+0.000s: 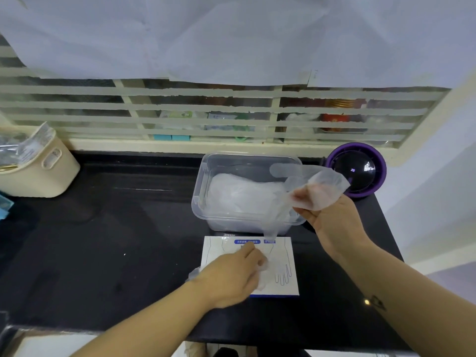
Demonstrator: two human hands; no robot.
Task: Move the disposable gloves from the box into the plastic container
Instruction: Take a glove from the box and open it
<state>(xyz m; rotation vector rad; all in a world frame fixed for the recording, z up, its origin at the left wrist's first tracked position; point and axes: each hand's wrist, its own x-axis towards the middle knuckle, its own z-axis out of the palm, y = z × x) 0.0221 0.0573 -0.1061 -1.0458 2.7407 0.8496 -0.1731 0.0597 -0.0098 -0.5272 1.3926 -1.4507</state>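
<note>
A flat white glove box (280,256) with blue print lies on the black counter near me. Behind it stands a clear plastic container (203,186) holding a heap of thin translucent gloves (239,194). My right hand (332,220) pinches one translucent glove (322,184) over the container's right rim; part of it hangs down toward the box. My left hand (231,276) rests on the box, fingers curled on a glove (261,279) at the box's opening.
A cream bin (43,171) with a plastic bag stands at the left of the counter. A purple round device (358,171) sits right of the container. A taped window with shelves runs behind. The counter's front edge is close to my body.
</note>
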